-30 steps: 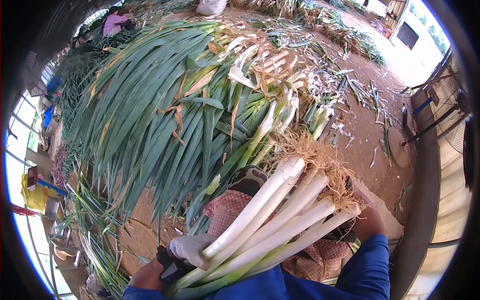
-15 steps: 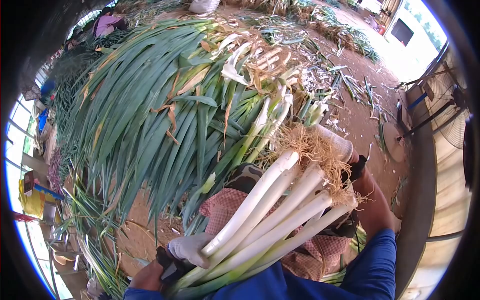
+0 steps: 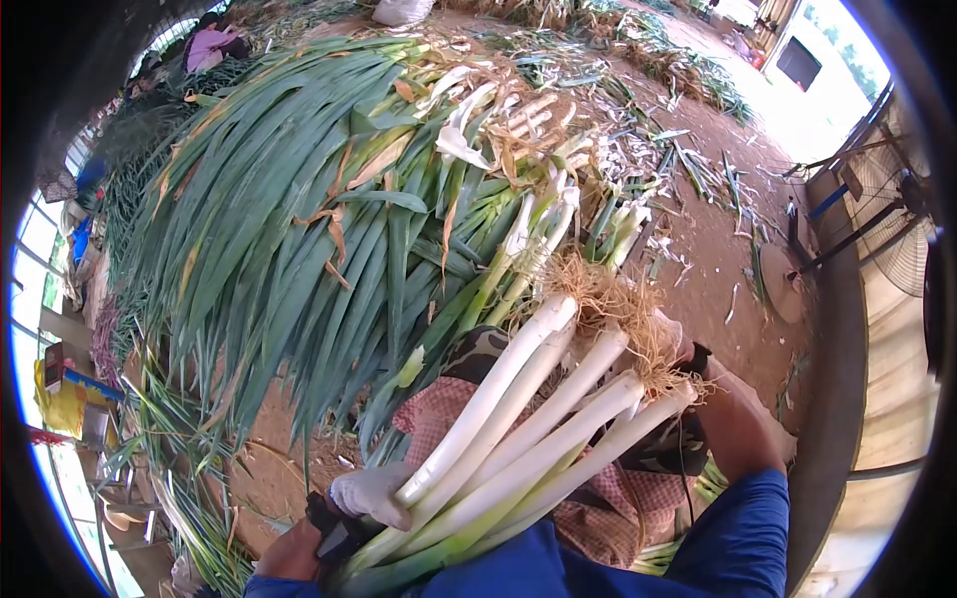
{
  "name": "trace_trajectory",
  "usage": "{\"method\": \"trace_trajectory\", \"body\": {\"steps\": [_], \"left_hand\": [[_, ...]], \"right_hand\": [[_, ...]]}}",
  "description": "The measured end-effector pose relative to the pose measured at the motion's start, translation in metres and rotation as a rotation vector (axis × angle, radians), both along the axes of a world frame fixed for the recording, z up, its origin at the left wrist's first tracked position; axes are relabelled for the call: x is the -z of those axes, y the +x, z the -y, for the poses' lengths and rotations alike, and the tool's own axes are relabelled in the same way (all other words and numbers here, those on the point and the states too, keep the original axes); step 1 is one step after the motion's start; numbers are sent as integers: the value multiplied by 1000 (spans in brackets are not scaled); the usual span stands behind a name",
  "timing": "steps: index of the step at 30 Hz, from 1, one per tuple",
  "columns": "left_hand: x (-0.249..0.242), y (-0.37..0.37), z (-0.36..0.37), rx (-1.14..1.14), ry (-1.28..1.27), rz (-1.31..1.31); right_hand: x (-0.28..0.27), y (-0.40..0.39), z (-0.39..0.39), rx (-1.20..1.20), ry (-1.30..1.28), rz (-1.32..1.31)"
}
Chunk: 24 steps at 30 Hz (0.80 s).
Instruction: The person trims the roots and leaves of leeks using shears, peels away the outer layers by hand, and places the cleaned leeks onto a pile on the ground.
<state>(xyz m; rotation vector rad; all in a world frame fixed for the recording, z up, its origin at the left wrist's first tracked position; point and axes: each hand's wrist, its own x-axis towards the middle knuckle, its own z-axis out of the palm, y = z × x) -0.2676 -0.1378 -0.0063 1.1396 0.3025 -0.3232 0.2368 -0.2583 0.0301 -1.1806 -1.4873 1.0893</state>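
The left hand (image 3: 364, 495), in a pale glove, is closed around the green end of a bundle of cleaned leeks (image 3: 518, 429) that lies across the person's lap, over a red checked cloth (image 3: 439, 419). The right hand (image 3: 688, 354), also gloved, sits behind the bundle's root end; the tangled roots (image 3: 618, 309) hide its fingers, so whether it grips or only steadies the stalks cannot be told. The two hands are well apart, one at each end of the bundle.

Just beyond the roots, a large heap of uncleaned leeks (image 3: 329, 209) fills the ground ahead and to the left, its leaves fanning toward the lap and leaving little free space on that side. To the right lies bare earth floor (image 3: 728, 249), scattered with leaf trimmings (image 3: 698, 169). A standing fan (image 3: 897, 239) is at the right edge. Another person (image 3: 209, 45) sits beyond the heap's far-left corner. No writing can be read.
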Motion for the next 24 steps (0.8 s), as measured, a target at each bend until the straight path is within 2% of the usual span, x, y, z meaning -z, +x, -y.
{"method": "trace_trajectory", "body": {"steps": [2, 6, 7, 9, 10, 11, 13, 14, 16, 19, 20, 21, 22, 23, 24], "left_hand": [[6, -1, 0, 26, 24, -47], [-12, 10, 3, 4, 34, -142], [-16, 10, 5, -17, 18, -155], [-19, 10, 8, -60, -15, -180], [-20, 6, 9, -28, 10, -147], [-22, 0, 8, 6, 34, -116], [-8, -20, 3, 34, 103, -44], [-9, -23, 4, -43, 61, -49], [-13, -25, 5, -154, -27, -68], [-5, -15, 2, -178, -36, -63], [-5, -13, 2, -198, -37, -65], [-13, -6, 4, -207, -31, -32], [-6, -9, 2, -153, -3, -38], [7, -15, -1, -95, 23, -45], [7, -14, -1, -73, 40, -43]], "right_hand": [[-2, -5, -7, 40, 5, 42], [6, -21, -26, 192, 39, 244], [8, -22, -35, 260, 51, 393], [14, -21, -57, 424, 27, 930], [16, -3, -69, 539, -16, 1206], [14, 32, -78, 732, -74, 1335], [-5, 109, -57, 1013, -92, 1176], [-17, 126, -43, 975, -63, 1053], [-32, 94, -42, 701, -134, 1020], [-44, 47, -44, 120, -148, 608], [-41, 30, -50, 55, -115, 342], [-34, 19, -59, -54, 75, 266], [-22, 17, -58, -98, 122, 183], [-11, 14, -57, -147, 166, 100], [8, 19, -43, -135, 70, 16]]}}
